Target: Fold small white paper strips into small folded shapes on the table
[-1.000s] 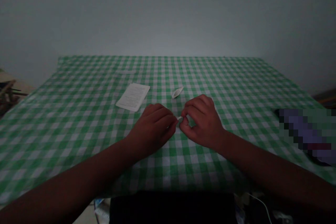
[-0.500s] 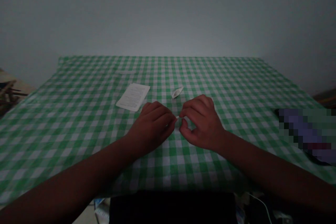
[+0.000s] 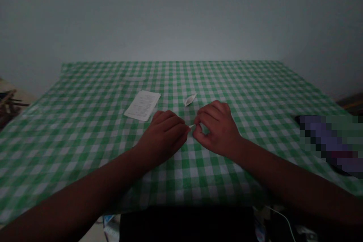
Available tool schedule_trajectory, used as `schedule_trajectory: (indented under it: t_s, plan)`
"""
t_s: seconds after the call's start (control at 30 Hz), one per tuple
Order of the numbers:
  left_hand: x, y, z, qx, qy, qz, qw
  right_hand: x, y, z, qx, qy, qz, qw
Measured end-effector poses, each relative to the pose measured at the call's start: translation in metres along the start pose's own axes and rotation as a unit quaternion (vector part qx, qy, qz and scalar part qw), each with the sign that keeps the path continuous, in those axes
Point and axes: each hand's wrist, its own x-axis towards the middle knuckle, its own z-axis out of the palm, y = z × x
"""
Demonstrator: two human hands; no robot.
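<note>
Paper bit point(image 3: 192, 126) is pinched between left hand point(image 3: 164, 138) and right hand point(image 3: 218, 128), just above checked cloth point(image 3: 85, 128). Folded scrap point(image 3: 190, 99) is seen just beyond grip, printed sheet point(image 3: 142, 105) beyond and left. Bit could be torn if pulled too hard.

head camera, looking forward-down, near table point(image 3: 85, 94).

Both forearms reach forward and converge. The left hand point(image 3: 166, 134) and right hand point(image 3: 218, 128) lie knuckles-up, fingers curled, their pinched fingertips nearly meeting in the middle.
</note>
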Motion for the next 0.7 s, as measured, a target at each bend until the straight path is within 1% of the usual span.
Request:
schedule_trajectory:
  t_s: [0.13,0.2,0.3,0.37,0.47,0.57,0.7]
  plan:
    - [0.000,-0.005,-0.002,-0.010,0.007,-0.023,1.000,0.001,0.019,0.000,-0.015,0.005,0.037,0.999]
    - [0.000,-0.007,-0.003,-0.013,0.007,-0.030,0.999,0.001,0.022,-0.002,-0.009,0.018,0.046,0.999]
    - [0.000,-0.008,-0.003,-0.014,0.004,-0.031,0.999,0.001,0.017,-0.006,0.030,0.025,0.031,0.999]
    - [0.000,-0.009,-0.002,-0.014,0.004,-0.023,1.000,0.000,0.011,-0.006,0.044,0.008,0.007,0.999]
    - [0.000,-0.009,0.000,-0.023,0.004,-0.015,1.000,-0.002,0.006,-0.004,0.034,-0.025,-0.021,0.999]
    - [0.000,-0.008,0.000,-0.047,0.012,-0.038,0.998,-0.002,0.004,-0.003,0.011,-0.055,-0.038,0.998]
    - [0.003,-0.003,-0.002,-0.032,0.015,-0.079,0.996,-0.001,-0.001,-0.005,-0.025,-0.062,-0.052,0.996]
